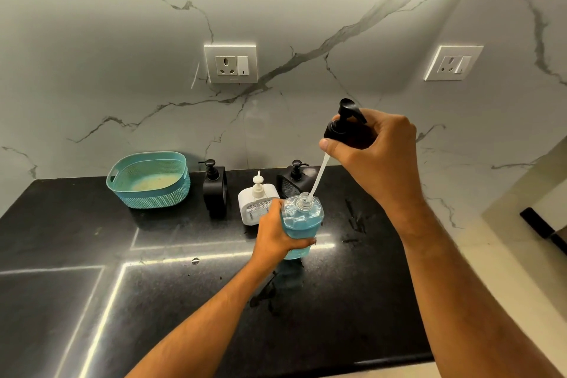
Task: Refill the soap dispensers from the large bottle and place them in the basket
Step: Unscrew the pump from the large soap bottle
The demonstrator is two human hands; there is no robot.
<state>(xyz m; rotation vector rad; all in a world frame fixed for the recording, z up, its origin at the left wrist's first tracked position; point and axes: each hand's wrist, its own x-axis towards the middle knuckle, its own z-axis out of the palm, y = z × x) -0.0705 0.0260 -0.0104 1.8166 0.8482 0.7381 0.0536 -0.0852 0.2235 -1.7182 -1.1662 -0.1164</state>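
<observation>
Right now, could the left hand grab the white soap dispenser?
Probably not yet. The left hand is wrapped around the clear bottle of blue liquid. The white soap dispenser stands just behind it with nothing between, so it looks easy once the bottle is let go.

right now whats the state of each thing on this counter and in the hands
clear bottle of blue liquid: uncapped, upright, mostly full, gripped by left hand
black pump head: off the bottle, lifted in right hand, white tube tip at the neck
teal plastic basket: no dispensers inside
left black soap dispenser: pump on, upright
white soap dispenser: pump on, upright
right black soap dispenser: pump on, upright
</observation>
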